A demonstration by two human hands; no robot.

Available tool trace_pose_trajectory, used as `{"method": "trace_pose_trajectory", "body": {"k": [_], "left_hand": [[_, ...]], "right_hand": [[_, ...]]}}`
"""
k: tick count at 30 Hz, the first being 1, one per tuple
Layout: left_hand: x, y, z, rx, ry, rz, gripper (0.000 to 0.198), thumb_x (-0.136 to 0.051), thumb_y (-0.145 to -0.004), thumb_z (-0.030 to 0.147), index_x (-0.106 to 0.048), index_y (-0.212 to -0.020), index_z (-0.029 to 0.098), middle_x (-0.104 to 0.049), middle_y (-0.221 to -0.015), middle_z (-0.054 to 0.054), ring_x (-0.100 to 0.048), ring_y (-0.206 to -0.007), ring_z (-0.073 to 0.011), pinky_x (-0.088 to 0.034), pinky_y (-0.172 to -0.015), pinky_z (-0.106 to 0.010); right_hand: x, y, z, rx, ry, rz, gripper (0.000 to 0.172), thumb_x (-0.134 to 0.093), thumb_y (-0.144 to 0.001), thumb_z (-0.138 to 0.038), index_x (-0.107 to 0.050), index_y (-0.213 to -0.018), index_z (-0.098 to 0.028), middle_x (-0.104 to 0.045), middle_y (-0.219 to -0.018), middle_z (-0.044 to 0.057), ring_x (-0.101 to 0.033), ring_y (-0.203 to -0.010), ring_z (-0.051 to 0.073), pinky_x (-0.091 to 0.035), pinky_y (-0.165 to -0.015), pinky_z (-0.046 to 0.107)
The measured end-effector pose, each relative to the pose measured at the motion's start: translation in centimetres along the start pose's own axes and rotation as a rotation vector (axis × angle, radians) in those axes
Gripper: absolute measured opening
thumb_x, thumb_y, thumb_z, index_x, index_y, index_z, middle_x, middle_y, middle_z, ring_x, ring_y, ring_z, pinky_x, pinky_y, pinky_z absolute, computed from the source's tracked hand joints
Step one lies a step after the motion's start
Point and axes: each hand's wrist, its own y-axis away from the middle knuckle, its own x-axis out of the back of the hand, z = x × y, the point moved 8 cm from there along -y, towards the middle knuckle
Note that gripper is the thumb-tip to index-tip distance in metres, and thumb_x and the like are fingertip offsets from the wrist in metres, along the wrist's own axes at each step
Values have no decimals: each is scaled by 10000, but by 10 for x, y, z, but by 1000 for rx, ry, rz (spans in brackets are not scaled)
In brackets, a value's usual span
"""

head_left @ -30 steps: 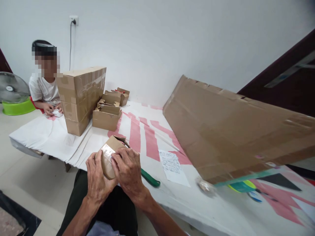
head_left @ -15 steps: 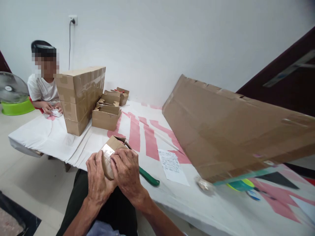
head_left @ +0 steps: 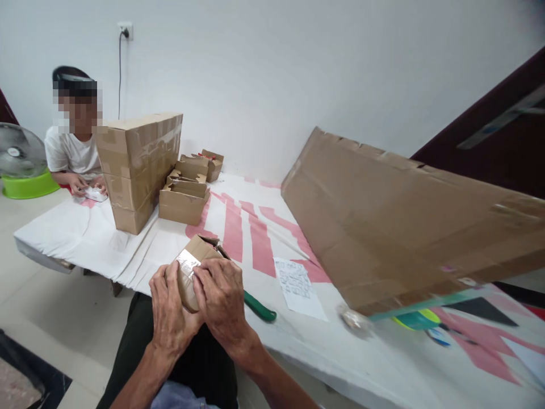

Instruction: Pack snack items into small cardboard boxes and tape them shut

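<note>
A small brown cardboard box (head_left: 193, 258) with clear tape across its top rests at the table's near edge, over my lap. My left hand (head_left: 169, 309) wraps round its left side, fingers curled. My right hand (head_left: 221, 304) grips its right side, thumb pressing on the taped face. Just behind my right hand lies a tool with a green handle (head_left: 259, 307), its metal end hidden behind the box.
A white and pink cloth covers the table (head_left: 85, 238). A tall stack of taped boxes (head_left: 138, 167) and several open small boxes (head_left: 184, 201) stand at the back left. A large flat carton (head_left: 400, 227) leans on the right. A printed paper sheet (head_left: 298, 287) lies nearby. Another person (head_left: 70, 153) sits at the far left.
My hands shifted slightly on the small box, the right thumb sliding along the tape. The view drifted a little; nothing else moved.
</note>
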Motion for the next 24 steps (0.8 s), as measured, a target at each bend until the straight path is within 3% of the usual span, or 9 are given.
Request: {"method": "trace_pose_trajectory", "body": {"k": [6,16,24], "left_hand": [[0,-1,4,-12,-16,-11,661,-640,-928,285,-388,-1520,134,-532,-1327,-208,-527,-1271,-378,-477,-1068,-582],[1,0,4,-17,-20,-19,725,-691,-886,320,-390,-1517,130,-533,-1338,-213,-529,-1252,-379,-494,-1055,-573],[2,-1,5,-10,-49,-1,652,-642,-924,297,-404,-1504,117,-534,-1321,-220,-536,-1231,-376,-505,-1037,-574]], "right_hand": [[0,5,4,-14,8,2,150,-575,-998,-115,-700,-1026,-192,-675,-990,77,-555,-971,243,-455,-902,408],[1,4,4,-11,13,-14,139,-584,-991,-104,-689,-992,-196,-676,-974,74,-557,-958,240,-451,-898,395],[3,0,2,-11,6,3,141,-593,-976,-89,-681,-955,-197,-686,-932,63,-569,-939,235,-448,-912,395]]}}
